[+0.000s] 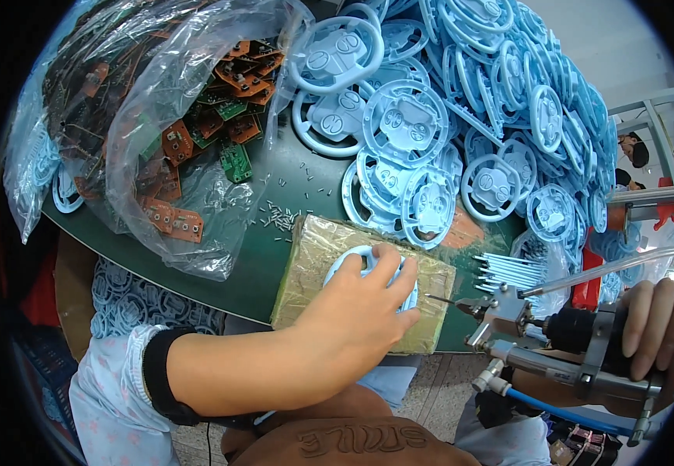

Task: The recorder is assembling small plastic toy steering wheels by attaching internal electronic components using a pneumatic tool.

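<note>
My left hand [368, 307] reaches across from the left, its fingers curled over a light-blue plastic toy steering wheel [332, 272] and gripping it. That wheel lies on a block wrapped in clear tape [298, 287], mostly hidden under my fingers. At the right, my right hand [659, 326] is wrapped round an automatic screwdriver [578, 330] with a metal feed head, a clear tube and a blue air hose. The driver's thin bit [439, 300] points left, over the block's right part and close to my left fingertips. I cannot tell whether it touches anything.
A big pile of light-blue wheels [407, 124] fills the far right. Orange and green circuit boards [236, 161] spill from a clear plastic bag [142, 116] at the left. Small screws [278, 217] lie on the green table [236, 291]. Pale-blue sticks [508, 272] lie beyond the driver.
</note>
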### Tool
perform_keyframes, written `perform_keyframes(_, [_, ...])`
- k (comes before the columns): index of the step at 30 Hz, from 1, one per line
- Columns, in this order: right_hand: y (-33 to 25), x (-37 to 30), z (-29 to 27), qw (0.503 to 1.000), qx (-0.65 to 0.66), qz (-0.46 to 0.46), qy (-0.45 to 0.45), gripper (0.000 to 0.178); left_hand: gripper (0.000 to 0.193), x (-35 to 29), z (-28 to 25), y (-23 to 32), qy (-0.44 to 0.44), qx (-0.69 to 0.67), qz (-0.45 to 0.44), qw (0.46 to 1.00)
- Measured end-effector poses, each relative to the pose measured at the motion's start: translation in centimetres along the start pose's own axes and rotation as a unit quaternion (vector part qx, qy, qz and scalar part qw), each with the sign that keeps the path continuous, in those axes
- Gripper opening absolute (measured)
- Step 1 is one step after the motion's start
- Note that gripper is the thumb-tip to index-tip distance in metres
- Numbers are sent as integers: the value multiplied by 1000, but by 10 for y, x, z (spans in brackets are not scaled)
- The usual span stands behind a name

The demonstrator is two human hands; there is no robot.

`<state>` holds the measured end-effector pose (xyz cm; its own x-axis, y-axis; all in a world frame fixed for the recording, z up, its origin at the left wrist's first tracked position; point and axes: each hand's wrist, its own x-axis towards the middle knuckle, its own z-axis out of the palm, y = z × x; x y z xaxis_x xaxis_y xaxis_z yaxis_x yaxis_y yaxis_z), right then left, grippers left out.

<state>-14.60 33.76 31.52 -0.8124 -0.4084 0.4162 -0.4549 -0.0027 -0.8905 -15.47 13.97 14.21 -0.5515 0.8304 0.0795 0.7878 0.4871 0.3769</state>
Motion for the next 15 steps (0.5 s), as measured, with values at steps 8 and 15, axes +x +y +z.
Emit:
perform_keyframes(8, [36,-7,-8,998,-2,-3,68,17,61,4,-3,4,-40,6,-20,999])
perform_keyframes(15, [48,-7,-16,997,46,-35,53,11,68,-8,4,-4,38,-50,-35,997])
